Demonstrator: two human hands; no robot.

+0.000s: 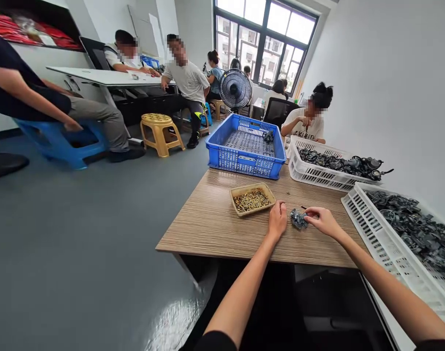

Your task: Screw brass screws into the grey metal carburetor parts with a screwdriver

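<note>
A small grey metal part [298,219] lies on the wooden table [215,229] between my two hands. My right hand [321,220] pinches its right side with curled fingers. My left hand [278,218] rests just left of the part, fingers curled toward the tray; whether it holds anything is hidden. A shallow tan tray [236,192] of small brass screws sits just beyond my left hand.
A blue crate [244,163] stands at the table's far edge with one dark part inside. Two white crates [310,171] [376,234] of dark parts line the right side. A person sits across the table; others sit at a desk to the left, near a fan [235,88] and stools.
</note>
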